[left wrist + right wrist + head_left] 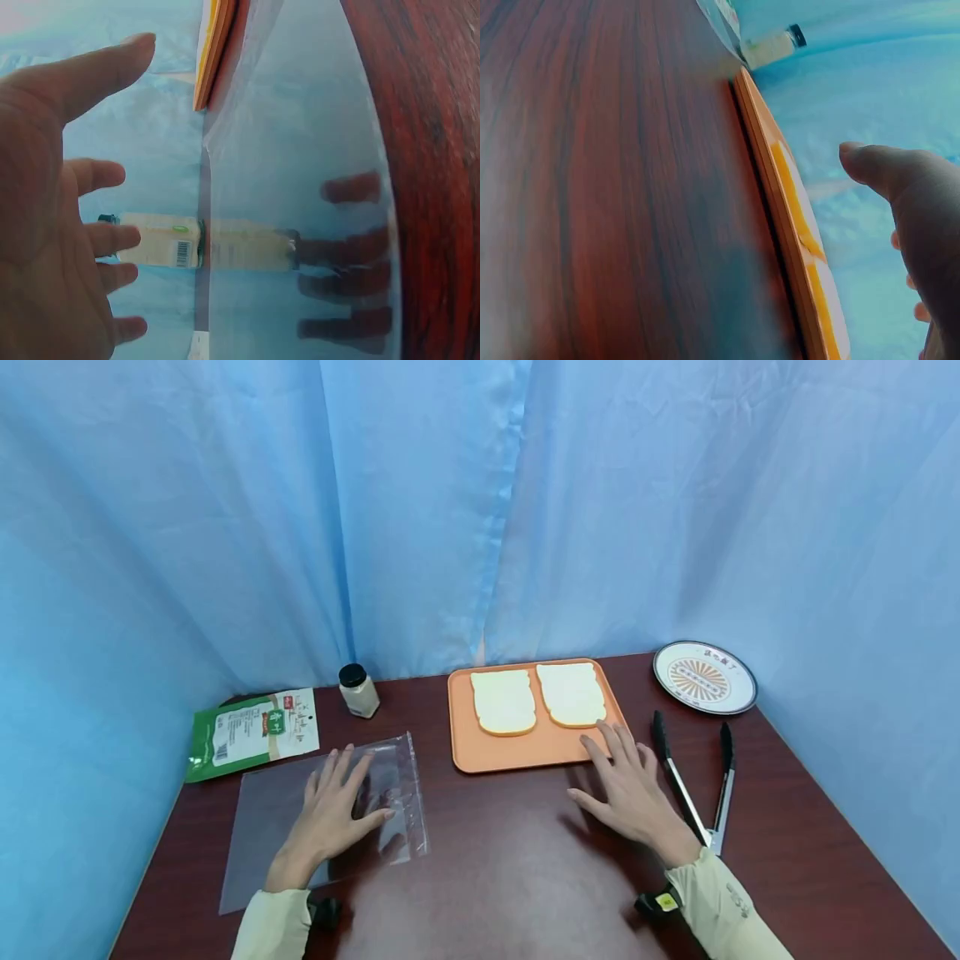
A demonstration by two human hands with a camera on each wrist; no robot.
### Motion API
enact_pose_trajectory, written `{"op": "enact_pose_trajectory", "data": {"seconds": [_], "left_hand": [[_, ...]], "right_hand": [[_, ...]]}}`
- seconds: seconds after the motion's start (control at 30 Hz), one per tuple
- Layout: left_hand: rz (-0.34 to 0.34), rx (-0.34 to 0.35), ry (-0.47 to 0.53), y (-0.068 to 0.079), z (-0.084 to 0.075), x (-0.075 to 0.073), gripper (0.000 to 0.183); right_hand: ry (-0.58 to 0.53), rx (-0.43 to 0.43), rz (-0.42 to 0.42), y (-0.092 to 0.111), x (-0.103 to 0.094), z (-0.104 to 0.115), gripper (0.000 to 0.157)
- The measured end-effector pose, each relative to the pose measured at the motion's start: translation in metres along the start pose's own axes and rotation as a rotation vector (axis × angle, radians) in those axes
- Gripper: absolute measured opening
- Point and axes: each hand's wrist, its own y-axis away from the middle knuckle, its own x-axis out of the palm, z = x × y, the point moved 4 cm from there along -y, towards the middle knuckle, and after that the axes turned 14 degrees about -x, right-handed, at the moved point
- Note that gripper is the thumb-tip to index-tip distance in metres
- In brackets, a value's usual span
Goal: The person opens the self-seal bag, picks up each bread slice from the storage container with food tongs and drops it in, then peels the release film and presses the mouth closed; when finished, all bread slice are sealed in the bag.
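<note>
My left hand point(330, 814) hovers with spread fingers over a clear plastic bag point(262, 827) lying flat on the table. In the left wrist view the bag point(300, 135) mirrors the fingers, with a gap between. My right hand point(630, 789) is spread too, its fingertips overlapping the near right corner of an orange tray point(510, 756) in the head view. Two slices of bread point(504, 700) lie side by side on that tray. Both hands hold nothing. Right of the right hand lie tongs point(686, 793) with black tips, their arms apart and tips pointing away.
A green and white packet point(255, 732) lies at the back left, beside a small black-capped jar point(359, 691). A patterned plate point(705, 677) sits at the back right corner. Blue curtains point(427, 527) close off the back and sides of the dark wooden table point(495, 868).
</note>
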Motion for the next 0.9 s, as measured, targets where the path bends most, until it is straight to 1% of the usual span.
{"op": "enact_pose_trajectory", "data": {"seconds": [0.13, 0.33, 0.63, 0.9], "left_hand": [[0.043, 0.018, 0.034, -0.001, 0.002, 0.003, 0.092], [0.086, 0.019, 0.058, -0.003, 0.002, 0.008, 0.092], [0.102, 0.028, 0.049, -0.005, 0.005, 0.014, 0.088], [0.142, 0.006, 0.044, -0.005, 0.007, 0.021, 0.086]], "right_hand": [[-0.033, -0.064, -0.018, -0.014, 0.007, 0.016, 0.076], [-0.088, -0.124, 0.015, -0.036, 0.016, 0.047, 0.074], [-0.200, -0.197, 0.053, -0.066, 0.035, 0.089, 0.071], [-0.286, -0.255, 0.080, -0.088, 0.051, 0.122, 0.070]]}}
